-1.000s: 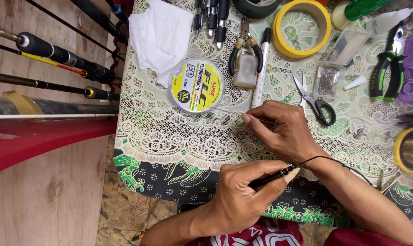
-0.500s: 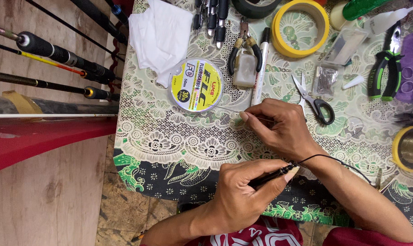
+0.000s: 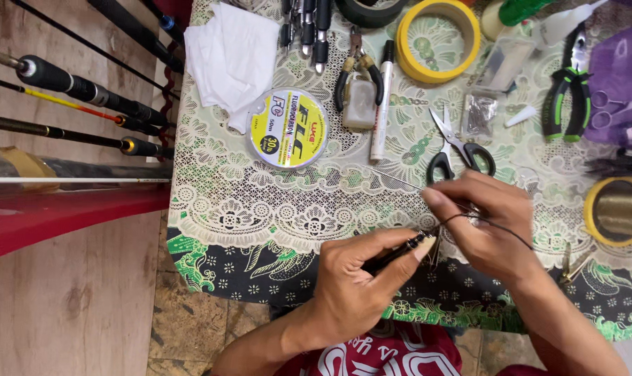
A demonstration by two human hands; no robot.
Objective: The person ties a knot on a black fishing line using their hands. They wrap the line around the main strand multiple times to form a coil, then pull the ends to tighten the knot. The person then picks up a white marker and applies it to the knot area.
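At the far left, several fishing rods [image 3: 86,90] lie across a wooden floor, their butt ends pointing toward a table under a lace-patterned green and white cloth [image 3: 246,209]. On the cloth's left part sits a crumpled white tissue [image 3: 229,59], and just right of it a round yellow spool of fishing line [image 3: 289,129].

Near the front edge the left hand [image 3: 354,285] is closed around a thin black rod tip [image 3: 396,254], pinched between thumb and forefinger, the tip pointing right and slightly away. Just right of it the right hand [image 3: 487,223] pinches a thin dark line [image 3: 497,226] narrowly between its fingertips — the line loops from the rod tip over the back of that hand. A fine pale strand runs from the right fingertips toward the spool. The two hands nearly touch.

Beyond them, well clear of the work, lie small pliers [image 3: 358,69], a white marker pen [image 3: 381,104], black-handled scissors [image 3: 455,150] just above the right hand, a ring of yellow tape [image 3: 438,42] — and, farther right, green-handled pliers [image 3: 570,90] and a spool of golden thread [image 3: 619,209] at the table's right edge.
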